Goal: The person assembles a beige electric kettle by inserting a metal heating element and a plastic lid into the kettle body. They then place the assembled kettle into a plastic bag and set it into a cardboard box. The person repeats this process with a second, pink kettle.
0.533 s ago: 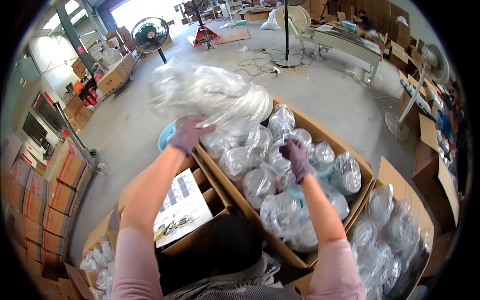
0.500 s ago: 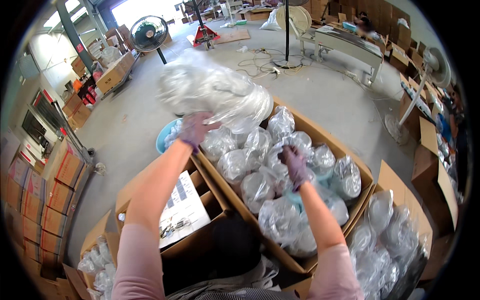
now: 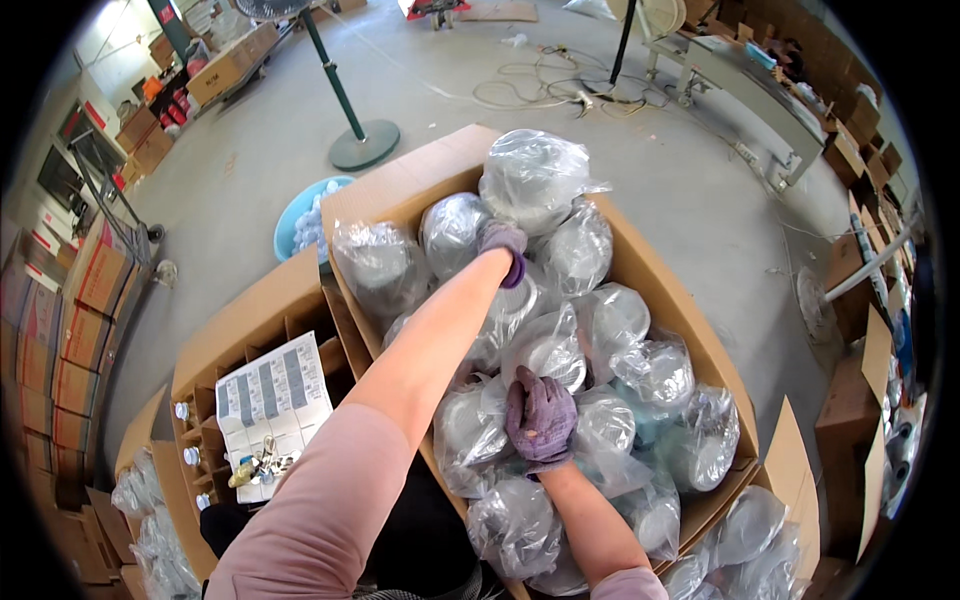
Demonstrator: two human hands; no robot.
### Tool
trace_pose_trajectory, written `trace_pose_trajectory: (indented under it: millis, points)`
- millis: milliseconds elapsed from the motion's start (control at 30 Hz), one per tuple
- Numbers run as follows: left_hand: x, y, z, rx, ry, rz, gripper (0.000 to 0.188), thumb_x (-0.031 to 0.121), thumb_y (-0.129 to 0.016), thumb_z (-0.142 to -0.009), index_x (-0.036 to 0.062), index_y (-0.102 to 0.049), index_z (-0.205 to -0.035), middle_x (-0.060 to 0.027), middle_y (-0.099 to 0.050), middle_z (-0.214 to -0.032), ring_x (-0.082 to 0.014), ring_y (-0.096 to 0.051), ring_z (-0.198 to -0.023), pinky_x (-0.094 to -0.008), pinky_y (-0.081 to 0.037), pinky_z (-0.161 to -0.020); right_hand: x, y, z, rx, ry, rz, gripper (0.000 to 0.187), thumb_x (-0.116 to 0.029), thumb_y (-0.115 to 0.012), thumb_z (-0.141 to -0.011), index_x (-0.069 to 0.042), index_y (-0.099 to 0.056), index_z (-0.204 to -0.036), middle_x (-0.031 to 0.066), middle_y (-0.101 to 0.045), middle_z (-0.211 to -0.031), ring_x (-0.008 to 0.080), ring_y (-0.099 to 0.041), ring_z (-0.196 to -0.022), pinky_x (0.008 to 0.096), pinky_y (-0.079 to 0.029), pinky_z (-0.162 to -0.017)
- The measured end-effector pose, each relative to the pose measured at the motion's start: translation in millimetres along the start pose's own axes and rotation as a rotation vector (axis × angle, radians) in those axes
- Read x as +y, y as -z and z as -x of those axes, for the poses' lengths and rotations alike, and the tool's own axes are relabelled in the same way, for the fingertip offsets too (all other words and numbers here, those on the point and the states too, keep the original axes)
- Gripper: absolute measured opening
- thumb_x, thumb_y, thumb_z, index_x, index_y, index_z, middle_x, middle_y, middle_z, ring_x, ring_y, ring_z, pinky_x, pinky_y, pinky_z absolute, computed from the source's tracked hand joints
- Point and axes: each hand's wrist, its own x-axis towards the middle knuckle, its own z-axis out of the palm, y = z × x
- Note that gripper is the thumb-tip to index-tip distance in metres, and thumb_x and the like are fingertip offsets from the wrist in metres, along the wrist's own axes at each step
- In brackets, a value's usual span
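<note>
A large cardboard box (image 3: pixel 660 290) is filled with rounded clear glass-like pieces in clear plastic bags. My left hand (image 3: pixel 503 245), in a purple glove, reaches into its far part, between a bagged piece (image 3: pixel 452 228) and a larger bagged piece (image 3: pixel 535 180) at the far corner. Its fingers are mostly hidden. Nearer to me, my right hand (image 3: pixel 541 418), also gloved, rests against the bags in the middle, beside a bagged piece (image 3: pixel 550 358). The right fingers are curled together; whatever they may grip does not show.
At left stands a divided carton (image 3: pixel 240 280) with a printed sheet (image 3: pixel 275 400) and small metal parts (image 3: pixel 262 462) on it. Behind are a blue basin (image 3: pixel 290 235) and a fan stand (image 3: pixel 365 145). Another box (image 3: pixel 785 480) of bagged pieces is at right. Cables (image 3: pixel 560 85) cross the floor.
The big plastic-wrapped bundle that my left hand held raised is gone from the air. That hand is now down in the box. My view has tilted down toward the box.
</note>
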Motion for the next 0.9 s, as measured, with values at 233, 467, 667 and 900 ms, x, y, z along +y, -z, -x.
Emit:
trace_pose_trajectory:
  millis: [233, 467, 667, 900]
  points:
    - [41, 34, 47, -0.172, -0.229, -0.07, 0.046, 0.035, -0.051, -0.088, 0.0049, -0.069, -0.118, -0.0197, -0.066, -0.122, -0.033, -0.062, -0.116, -0.041, -0.046, -0.101, 27, -2, 15, -0.023, 0.086, 0.2, 0.035, -0.01, -0.066, -0.083, -0.004, -0.063, -0.117, 0.0117, -0.058, -0.076, 0.03, -0.057, -0.066, 0.0442, -0.044, -0.059]
    - [-4, 174, 332, 0.753, -0.92, 0.329, 0.054, 0.023, -0.069, -0.085, 0.0046, -0.051, -0.133, -0.0194, -0.046, -0.14, -0.0355, -0.058, -0.113, -0.0435, -0.051, -0.094, 30, 1, 11, 0.015, 0.064, 0.319, 0.021, -0.01, -0.06, -0.092, -0.002, -0.064, -0.111, 0.0153, -0.062, -0.08, 0.0357, -0.06, -0.071, 0.0484, -0.047, -0.064]
    - [-200, 250, 572, 0.499, -0.66, -0.346, 0.029, 0.019, -0.068, -0.083, 0.0049, -0.066, -0.107, -0.018, -0.06, -0.122, -0.0328, -0.061, -0.112, -0.0409, -0.054, -0.093, 25, -5, 4, -0.132, -0.168, 0.114, 0.023, -0.022, -0.057, -0.098, -0.004, -0.065, -0.109, 0.0147, -0.068, -0.094, 0.0308, -0.066, -0.085, 0.0397, -0.053, -0.078]
    - [-412, 302, 792, 0.932, 0.423, -0.287, 0.029, 0.01, -0.067, -0.088, 0.0045, -0.063, -0.116, -0.0188, -0.066, -0.109, -0.0286, -0.068, -0.093, -0.0394, -0.055, -0.08, 9, 60, -89, -0.588, -0.287, 0.297, 0.04, -0.027, -0.061, -0.095, -0.003, -0.058, -0.127, 0.0144, -0.069, -0.107, 0.0207, -0.063, -0.093, 0.035, -0.05, -0.082]
